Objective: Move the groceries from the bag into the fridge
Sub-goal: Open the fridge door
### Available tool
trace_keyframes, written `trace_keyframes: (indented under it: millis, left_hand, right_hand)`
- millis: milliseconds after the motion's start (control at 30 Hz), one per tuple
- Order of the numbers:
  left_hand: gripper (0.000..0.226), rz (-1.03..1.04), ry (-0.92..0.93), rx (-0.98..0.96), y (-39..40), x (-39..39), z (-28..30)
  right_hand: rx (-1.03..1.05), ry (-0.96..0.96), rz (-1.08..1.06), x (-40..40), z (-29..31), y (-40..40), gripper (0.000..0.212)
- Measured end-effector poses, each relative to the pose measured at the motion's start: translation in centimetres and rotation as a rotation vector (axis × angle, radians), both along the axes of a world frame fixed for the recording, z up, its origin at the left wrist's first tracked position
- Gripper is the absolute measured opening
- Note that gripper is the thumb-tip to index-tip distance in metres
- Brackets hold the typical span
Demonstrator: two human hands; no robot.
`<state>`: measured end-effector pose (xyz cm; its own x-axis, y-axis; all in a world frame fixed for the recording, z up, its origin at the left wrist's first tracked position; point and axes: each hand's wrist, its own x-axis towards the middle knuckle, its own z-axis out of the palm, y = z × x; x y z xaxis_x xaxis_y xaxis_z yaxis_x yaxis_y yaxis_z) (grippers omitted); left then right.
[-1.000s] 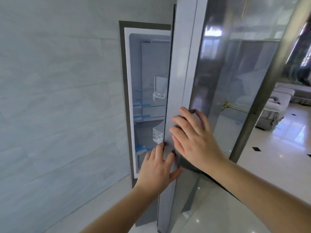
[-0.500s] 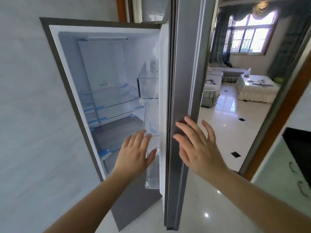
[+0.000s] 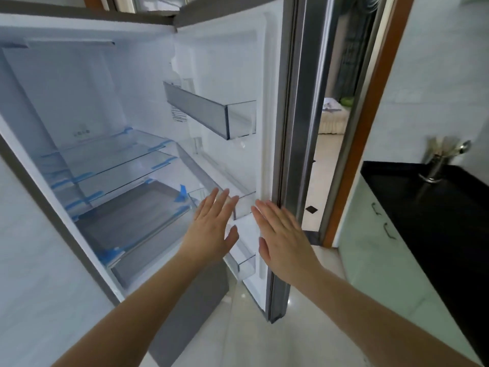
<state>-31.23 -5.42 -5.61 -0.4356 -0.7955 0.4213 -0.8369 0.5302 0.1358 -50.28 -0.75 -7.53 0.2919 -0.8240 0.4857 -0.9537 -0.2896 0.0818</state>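
Standing open across the left and centre of the frame, the fridge (image 3: 87,107) shows a white interior. Clear glass shelves (image 3: 111,160) sit in the lower left, their edges fixed with strips of blue tape (image 3: 182,193). Below them lies a grey drawer cover (image 3: 132,218). The fridge door (image 3: 299,128) is swung to the right of centre, with a silver outer edge and clear door bins (image 3: 225,117) on its white inner face. No food is seen on the shelves or in the bins. Left hand (image 3: 211,229), at lower centre, is flat with fingers spread, holding nothing. Right hand (image 3: 283,239), just beside it, is likewise flat and holding nothing, its fingertips close to the door's inner edge; contact cannot be confirmed. A black surface (image 3: 428,207) occupies the right of the frame.
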Motion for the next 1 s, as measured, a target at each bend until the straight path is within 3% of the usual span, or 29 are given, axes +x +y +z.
trace_keyframes:
  millis: [300, 500, 667, 1000]
  left_hand:
    - [0.062, -0.071, -0.049, 0.031, -3.6, -6.0, 1.7]
    - [0.068, -0.109, -0.088, 0.088, -6.0, -9.7, 1.8]
    - [0.065, -0.002, -0.084, 0.112, -7.8, -12.5, 1.6]
    - [0.062, 0.219, -0.320, 0.132, -10.0, -12.2, 1.0]
  right_hand:
    - [0.107, -0.157, -0.084, -4.4, 1.8, -3.4, 0.068]
    - [0.158, -0.140, -0.035, -8.3, 2.3, -6.4, 0.067]
    - [0.128, -0.166, -0.077, -11.8, 2.0, -9.1, 0.066]
    - [0.155, -0.190, -0.161, -17.1, 2.6, -14.4, 0.067]
